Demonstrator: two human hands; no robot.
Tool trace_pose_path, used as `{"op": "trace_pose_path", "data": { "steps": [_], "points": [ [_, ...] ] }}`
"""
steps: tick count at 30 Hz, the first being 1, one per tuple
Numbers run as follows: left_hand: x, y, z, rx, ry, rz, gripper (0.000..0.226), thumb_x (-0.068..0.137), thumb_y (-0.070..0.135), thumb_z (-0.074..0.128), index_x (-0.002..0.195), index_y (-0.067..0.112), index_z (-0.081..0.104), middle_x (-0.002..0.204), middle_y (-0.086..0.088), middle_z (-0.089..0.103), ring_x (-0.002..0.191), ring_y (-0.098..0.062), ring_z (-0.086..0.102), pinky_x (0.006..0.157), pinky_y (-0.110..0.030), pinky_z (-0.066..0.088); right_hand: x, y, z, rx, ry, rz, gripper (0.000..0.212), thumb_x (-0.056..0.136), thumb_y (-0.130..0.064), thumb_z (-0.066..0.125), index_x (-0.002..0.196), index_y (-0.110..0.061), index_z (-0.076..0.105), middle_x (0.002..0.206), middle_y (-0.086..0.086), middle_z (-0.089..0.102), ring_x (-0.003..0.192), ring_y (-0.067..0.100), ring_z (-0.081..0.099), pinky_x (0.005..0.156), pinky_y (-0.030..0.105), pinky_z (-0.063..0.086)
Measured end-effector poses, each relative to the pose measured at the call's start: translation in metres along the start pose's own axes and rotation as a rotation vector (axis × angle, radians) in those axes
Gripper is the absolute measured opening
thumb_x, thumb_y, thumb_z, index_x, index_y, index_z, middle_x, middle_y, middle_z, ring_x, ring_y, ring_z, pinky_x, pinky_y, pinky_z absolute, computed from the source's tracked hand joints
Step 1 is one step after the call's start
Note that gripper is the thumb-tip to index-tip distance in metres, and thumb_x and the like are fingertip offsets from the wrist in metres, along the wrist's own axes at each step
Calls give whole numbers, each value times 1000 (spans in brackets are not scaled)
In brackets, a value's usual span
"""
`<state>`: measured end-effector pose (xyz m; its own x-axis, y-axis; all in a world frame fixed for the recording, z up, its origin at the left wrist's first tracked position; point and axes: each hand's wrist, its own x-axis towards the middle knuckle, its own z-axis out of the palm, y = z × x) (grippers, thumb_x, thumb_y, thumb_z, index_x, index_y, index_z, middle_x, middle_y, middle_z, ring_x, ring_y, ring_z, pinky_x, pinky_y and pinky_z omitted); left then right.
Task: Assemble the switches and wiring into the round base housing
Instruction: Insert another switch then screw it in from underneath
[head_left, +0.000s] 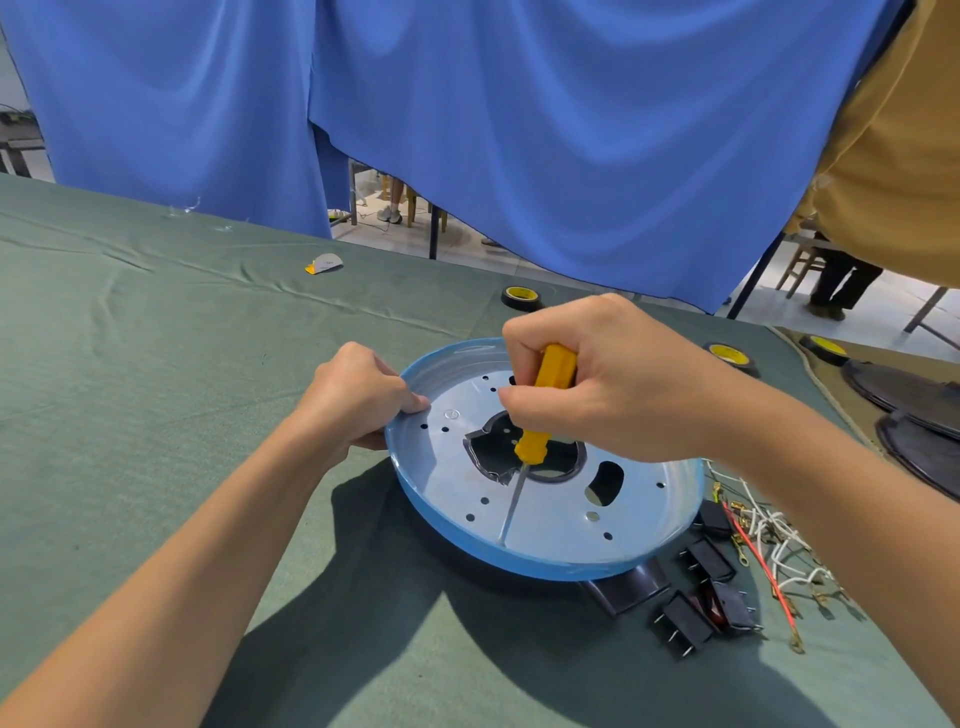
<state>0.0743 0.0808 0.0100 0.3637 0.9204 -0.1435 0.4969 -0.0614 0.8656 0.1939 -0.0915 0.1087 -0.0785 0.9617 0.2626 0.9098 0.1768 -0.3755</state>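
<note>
Over round base housing: right hand fists screwdriver; left hand pinches rim.

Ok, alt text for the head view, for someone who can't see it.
A right hand grips a yellow screwdriver, tip down on a round blue-rimmed housing, while the left hand holds its rim. Black switches and wires lie on the green table beside it.

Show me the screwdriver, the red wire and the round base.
screwdriver (532, 446), head view, lower end of its yellow handle.
red wire (759, 558), head view, midway along its length.
round base (498, 555), head view, near blue rim.
</note>
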Motion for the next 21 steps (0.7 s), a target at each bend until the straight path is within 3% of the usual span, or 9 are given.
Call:
{"op": "trace_pose_path", "data": {
  "steps": [3,8,11,13,15,17,19,21],
  "points": [
    [-2,0,0,-6,13,-2,12,76,15,82,75,8,73,69,-9,73,50,-16,69,41,-21,49,0,-1,-1,-8,-31,-5,32,86,-23,67,61,-26,46,56,-9,45,55,2,47,49,10,36],
    [-11,3,-2,117,-5,52,17,80,22,77,77,6,73,77,-10,72,70,-23,69,52,-29,52,2,-19,-5,-67,-174,-50,38,87,-31,68,58,-31,43,57,-18,53,57,-2,50,50,11,37],
    [-28,6,-12,379,180,337,27,87,35,70,103,13,74,102,-5,73,102,-24,66,85,-37,53,7,-22,9,-195,25,30,43,85,-26,63,51,-24,38,46,-4,37,49,11,41,45,21,26],
    [-54,9,-22,247,124,604,29,88,30,70,115,19,71,114,7,71,111,-12,64,96,-34,49,7,-23,19,-238,176,145,42,84,-26,59,51,-19,35,48,-2,30,48,16,30,46,29,21],
    [-84,7,-25,99,-181,749,24,84,23,68,108,24,74,106,17,73,106,1,64,93,-20,48,3,-23,24,-263,247,195,43,84,-28,57,51,-18,32,50,2,27,50,20,26,46,30,18],
    [-106,0,-17,32,-410,704,23,78,26,68,99,23,77,99,18,74,101,1,66,89,-16,47,-1,-23,23,-267,275,196,44,87,-31,56,51,-18,33,50,0,26,50,20,29,47,30,19],
    [-115,-6,-1,-31,-367,672,21,72,34,81,89,21,78,88,16,75,91,1,68,83,-18,48,-4,-24,23,-274,263,218,47,91,-42,53,55,-19,36,53,0,30,56,25,38,51,31,24],
    [-116,-7,15,-61,-146,691,11,68,30,85,75,27,78,73,18,73,74,4,67,69,-9,44,-6,-28,22,-292,206,235,50,91,-56,49,59,-21,36,58,1,34,61,27,40,52,32,26]
  ]
}}
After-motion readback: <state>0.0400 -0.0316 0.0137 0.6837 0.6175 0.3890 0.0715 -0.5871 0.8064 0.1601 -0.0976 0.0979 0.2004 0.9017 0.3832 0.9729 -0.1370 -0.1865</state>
